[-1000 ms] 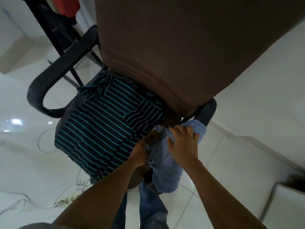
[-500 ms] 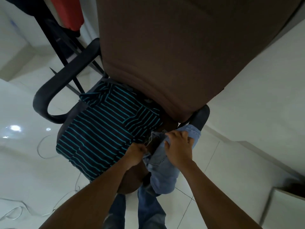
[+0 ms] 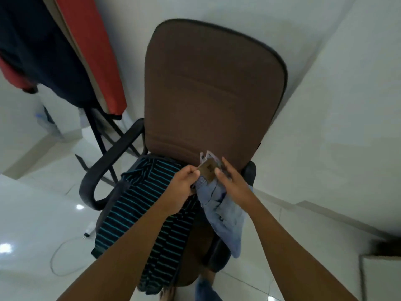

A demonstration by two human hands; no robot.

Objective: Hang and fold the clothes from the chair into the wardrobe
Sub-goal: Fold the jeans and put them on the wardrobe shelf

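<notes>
Above chair [image 3: 214, 88] seat, both hands lift jeans [image 3: 221, 205] (waistband pinched).

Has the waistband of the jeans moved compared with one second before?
Yes. Both hands lifted the jeans upward: the waistband lay near the seat's front edge, and now it is raised against the lower part of the brown chair back.
</notes>
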